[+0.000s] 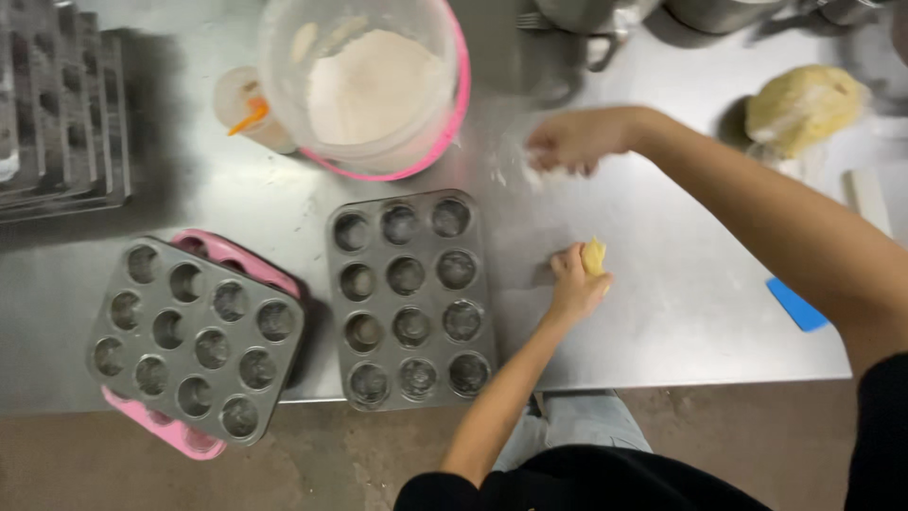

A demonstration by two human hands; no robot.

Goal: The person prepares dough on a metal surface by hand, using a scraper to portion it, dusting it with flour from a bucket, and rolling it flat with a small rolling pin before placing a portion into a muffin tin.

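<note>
My left hand (pixel 575 289) is closed around a small yellow ball of dough (pixel 594 255), held just above the steel table right of a grey muffin tin (pixel 410 295). My right hand (pixel 567 142) reaches across the table, fingers bunched and blurred over a dusting of white flour (pixel 515 170) beside a clear bucket of flour (pixel 369 80) with a pink rim. Whether it holds a pinch of flour I cannot tell. The tin's cups look empty and floured.
A second grey muffin tin (pixel 194 336) lies tilted on a pink tray (pixel 165 428) at the left. A large lump of yellow dough (pixel 802 106) sits far right, a blue scraper (pixel 796 305) near the table edge. Stacked trays (pixel 57 114) fill the far left.
</note>
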